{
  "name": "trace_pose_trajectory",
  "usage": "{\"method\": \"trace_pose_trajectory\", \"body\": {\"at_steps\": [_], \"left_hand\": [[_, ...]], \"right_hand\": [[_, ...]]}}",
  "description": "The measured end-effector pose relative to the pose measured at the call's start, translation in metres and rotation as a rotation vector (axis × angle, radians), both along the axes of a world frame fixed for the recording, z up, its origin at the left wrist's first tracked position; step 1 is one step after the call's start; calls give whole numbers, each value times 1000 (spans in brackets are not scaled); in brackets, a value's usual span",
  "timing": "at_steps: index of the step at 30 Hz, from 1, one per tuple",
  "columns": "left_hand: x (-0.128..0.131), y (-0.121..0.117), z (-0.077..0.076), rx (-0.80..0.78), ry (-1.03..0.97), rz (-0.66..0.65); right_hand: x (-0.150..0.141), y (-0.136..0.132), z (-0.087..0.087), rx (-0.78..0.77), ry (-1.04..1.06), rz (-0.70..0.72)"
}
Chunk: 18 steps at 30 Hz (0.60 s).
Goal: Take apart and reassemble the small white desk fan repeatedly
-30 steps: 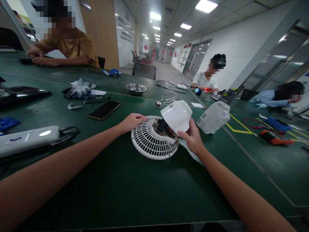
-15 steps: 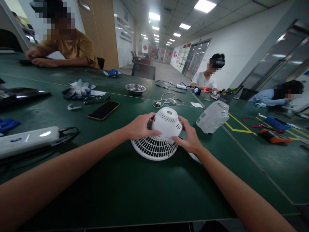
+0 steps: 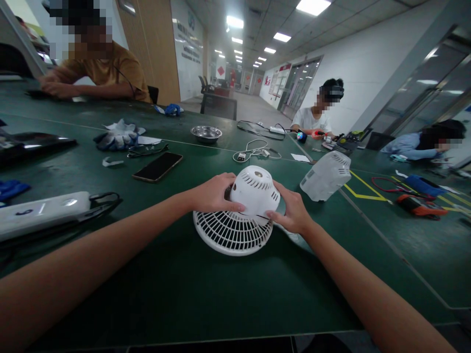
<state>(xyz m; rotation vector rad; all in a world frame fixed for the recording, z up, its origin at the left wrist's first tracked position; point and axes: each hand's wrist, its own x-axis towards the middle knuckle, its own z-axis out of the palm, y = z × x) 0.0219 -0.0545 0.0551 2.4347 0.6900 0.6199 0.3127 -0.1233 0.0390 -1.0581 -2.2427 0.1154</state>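
Between my hands is a white, dome-shaped fan motor cover [image 3: 256, 190] with vent slots and a small round spot on top. My left hand [image 3: 215, 193] grips its left side, thumb across the front. From the right, my right hand [image 3: 291, 207] closes on the other side, with its thumb at the lower rim. Under the cover lies a round white fan grille [image 3: 231, 235] with radiating ribs. The far fingers of both hands are partly hidden behind the cover. A pale flat piece shows partly beneath my right wrist.
A translucent white slotted housing [image 3: 326, 176] stands to the right. On the left are a phone [image 3: 158, 167], gloves [image 3: 119, 136] and a white power strip [image 3: 44, 211]. A metal bowl [image 3: 206, 134] and a coiled cable [image 3: 256, 151] lie beyond. Several people sit around the green table.
The grille has shifted slightly toward me and to the left, and looks more tilted into view. The cover has moved a little to the right, with both hands still on it.
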Motion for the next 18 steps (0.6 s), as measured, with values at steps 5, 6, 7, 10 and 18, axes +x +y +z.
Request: {"method": "trace_pose_trajectory", "body": {"at_steps": [5, 6, 7, 10, 18], "left_hand": [[-2, 0, 2, -92, -23, 31], [-2, 0, 2, -103, -24, 32], [-2, 0, 2, -109, -22, 30], [-2, 1, 1, -100, -12, 44], [-3, 4, -2, -37, 27, 9]], "right_hand": [[-8, -2, -1, -56, 30, -12], [-9, -2, -2, -70, 43, -13], [-10, -2, -2, -81, 54, -15], [-12, -2, -2, -111, 75, -32], [-12, -2, 2, -182, 148, -6]]}}
